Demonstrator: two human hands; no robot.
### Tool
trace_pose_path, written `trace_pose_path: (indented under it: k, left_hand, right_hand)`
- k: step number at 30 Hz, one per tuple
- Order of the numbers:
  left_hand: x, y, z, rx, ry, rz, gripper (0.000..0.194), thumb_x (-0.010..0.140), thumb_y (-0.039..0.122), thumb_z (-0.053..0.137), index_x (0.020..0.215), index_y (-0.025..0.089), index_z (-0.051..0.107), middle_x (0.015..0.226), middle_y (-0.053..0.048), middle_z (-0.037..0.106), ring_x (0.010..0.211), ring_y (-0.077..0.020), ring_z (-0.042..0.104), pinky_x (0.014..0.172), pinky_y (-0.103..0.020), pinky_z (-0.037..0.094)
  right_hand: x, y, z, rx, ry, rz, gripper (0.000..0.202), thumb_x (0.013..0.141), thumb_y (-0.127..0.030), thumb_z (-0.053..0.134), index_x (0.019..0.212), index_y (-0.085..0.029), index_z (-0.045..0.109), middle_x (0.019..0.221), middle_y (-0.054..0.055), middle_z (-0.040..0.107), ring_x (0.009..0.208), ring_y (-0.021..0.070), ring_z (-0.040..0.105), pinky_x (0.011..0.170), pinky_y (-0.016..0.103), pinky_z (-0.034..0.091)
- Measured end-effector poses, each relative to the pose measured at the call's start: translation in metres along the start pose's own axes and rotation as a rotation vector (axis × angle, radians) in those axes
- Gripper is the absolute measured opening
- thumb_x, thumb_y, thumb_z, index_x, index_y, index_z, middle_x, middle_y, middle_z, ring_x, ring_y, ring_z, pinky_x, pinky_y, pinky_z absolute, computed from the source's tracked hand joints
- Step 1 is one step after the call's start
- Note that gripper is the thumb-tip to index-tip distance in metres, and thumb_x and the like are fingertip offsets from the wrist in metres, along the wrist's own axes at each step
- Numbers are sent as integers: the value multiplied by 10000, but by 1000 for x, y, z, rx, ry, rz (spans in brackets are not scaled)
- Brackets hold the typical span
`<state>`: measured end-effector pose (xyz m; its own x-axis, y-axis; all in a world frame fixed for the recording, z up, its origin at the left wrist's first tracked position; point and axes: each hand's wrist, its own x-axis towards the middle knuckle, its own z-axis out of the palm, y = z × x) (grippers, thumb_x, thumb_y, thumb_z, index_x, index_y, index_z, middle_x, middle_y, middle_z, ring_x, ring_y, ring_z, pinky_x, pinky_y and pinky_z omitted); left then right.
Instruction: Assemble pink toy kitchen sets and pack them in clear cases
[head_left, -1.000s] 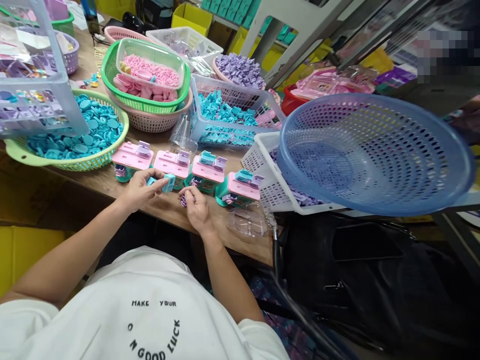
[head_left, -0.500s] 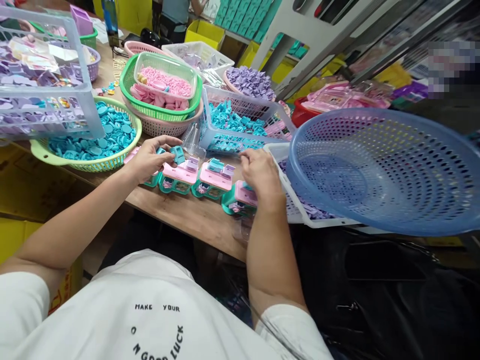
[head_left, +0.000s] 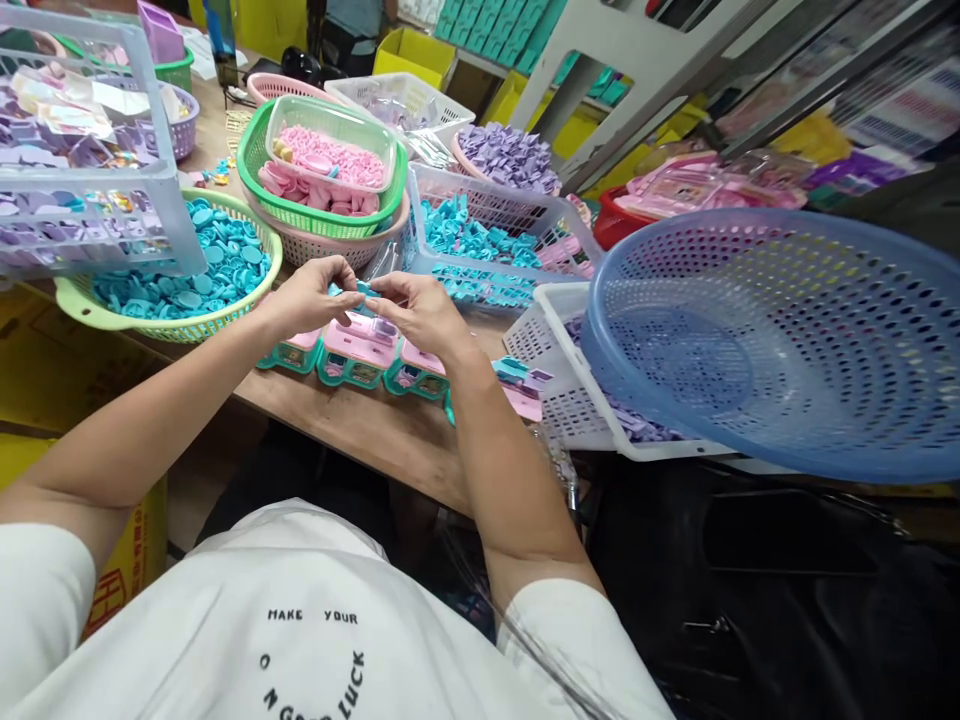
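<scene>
The wooden counter point(head_left: 352, 415) slants toward four o'clock. From the hands, a blue colander point(head_left: 750, 345) sits at three, a crate point(head_left: 517, 268) of turquoise parts at two, pink-topped toys point(head_left: 358, 345) at five. Left hand point(head_left: 319, 297) and right hand point(head_left: 420, 308), fingers nearly closed, together pinch a turquoise piece point(head_left: 365, 288), ten o'clock of centre.

A bare wooden strip runs along the near edge of the counter point(head_left: 352, 418). Just behind it stands a row of pink-and-teal toys point(head_left: 358, 348). A lime-green basket point(head_left: 202, 328) sits toward the left, also by that edge. Farther back are a peach basket point(head_left: 322, 248) and a translucent crate point(head_left: 487, 268); a white crate point(head_left: 559, 400) stands at the right edge.
</scene>
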<state>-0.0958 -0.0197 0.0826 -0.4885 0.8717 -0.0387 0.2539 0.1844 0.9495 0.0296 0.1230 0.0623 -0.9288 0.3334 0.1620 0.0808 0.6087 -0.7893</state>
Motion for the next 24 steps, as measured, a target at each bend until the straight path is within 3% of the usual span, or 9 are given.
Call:
trace_pose_path:
  k: [6,11,16,21,24]
  left_hand:
    - [23,0,-17,664,-36,62,111,762,225,741,847,154,727,738,-23,703,700,-163,652,660,-245,440]
    - [37,-4,-18,846,-186,235,229,734,264,706,938,201,789,852,-2,762,791,-149,677,718,-217,439]
    - [39,-4,-10,999,-213,253,219,763,251,643,921,242,795,857,13,764,852,-164,698,724,-215,440]
    - [34,-5,-1,991,-136,224,156,774,234,665,875,192,776,879,-69,747,945,-259,701,805,-286,472]
    - [25,-11,-9,617,-73,202,300,813,389,702,1014,171,747,1013,-85,731,992,-251,680,855,-295,491]
  right_hand:
    - [5,7,4,-309,-83,68,247,906,-292,668,1069,-138,772,925,72,776,837,205,666,782,310,461]
    - [1,4,7,-512,-72,40,245,926,-292,659,1118,-200,779,1022,82,783,963,253,637,881,380,393]
    - [-6,3,15,-652,-32,13,226,965,-314,619,1120,-248,770,1080,76,774,1051,275,567,975,450,277]
    - [-14,8,21,-697,15,2,246,1002,-363,562,1138,-293,755,1035,70,768,1113,293,538,1039,496,246]
    - [-19,3,22,-630,49,-10,262,983,-392,588,1161,-283,746,1125,85,740,1171,307,521,1065,521,281]
